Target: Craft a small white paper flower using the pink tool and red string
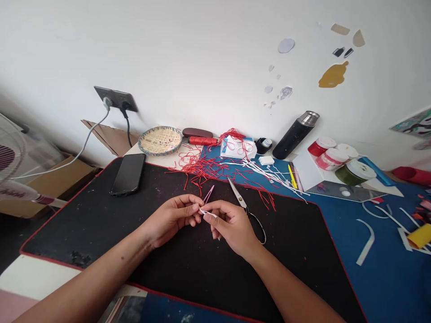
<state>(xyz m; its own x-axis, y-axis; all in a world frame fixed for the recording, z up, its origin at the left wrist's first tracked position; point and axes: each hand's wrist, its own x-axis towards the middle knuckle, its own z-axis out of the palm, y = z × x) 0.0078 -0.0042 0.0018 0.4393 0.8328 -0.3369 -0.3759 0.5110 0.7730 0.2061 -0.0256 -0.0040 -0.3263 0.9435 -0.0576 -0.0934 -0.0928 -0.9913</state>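
Note:
Over the middle of the black mat (161,269), my left hand (175,215) and my right hand (229,224) meet at the fingertips. Both are closed in a pinch on a thin white cord (203,211), most of which is hidden by the fingers. Just behind the fingertips lies a pair of pink-purple tweezers (208,194). Scissors (239,197) with black handles rest on the mat beyond my right hand, partly covered by it. A heap of cut red cords (202,168) is spread along the mat's far edge, with several white cords (272,172) to its right.
A phone (128,175) lies at the mat's left. Along the wall stand a woven basket (160,140), a red thread spool (203,141), a white tissue pack (239,148) and a black flask (294,134). Paint jars (332,158) are at the right, near a curved white strip (366,242).

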